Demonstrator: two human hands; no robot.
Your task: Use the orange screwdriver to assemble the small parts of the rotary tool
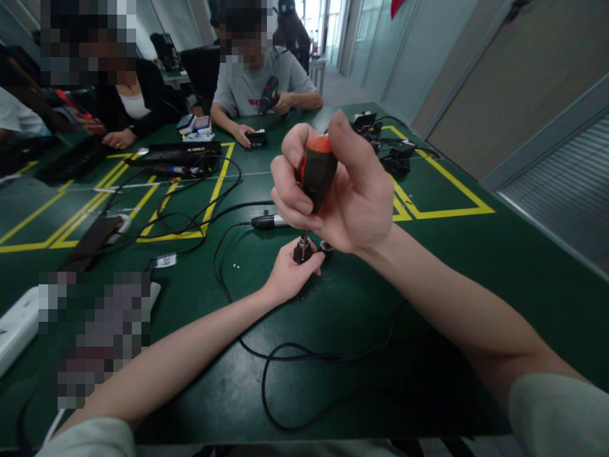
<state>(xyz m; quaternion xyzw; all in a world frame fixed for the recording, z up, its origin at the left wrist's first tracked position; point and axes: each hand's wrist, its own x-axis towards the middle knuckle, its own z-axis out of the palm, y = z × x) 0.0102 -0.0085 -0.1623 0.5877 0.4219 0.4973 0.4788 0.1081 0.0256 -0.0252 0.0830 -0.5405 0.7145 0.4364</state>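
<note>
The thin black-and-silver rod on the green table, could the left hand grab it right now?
Probably not without letting go: the left hand is gripping a small round black part under the orange-and-black screwdriver. Otherwise, the rod lies close by, nothing visible between.

Look across from you: the grey T-shirt [235, 89] has red letters [254, 101] on it. You can read "Wa" at the start, but the black drill [269, 95] hides the rest. To your left, a white tag [165, 261] has dark marks, too blurry for you to read.
</note>
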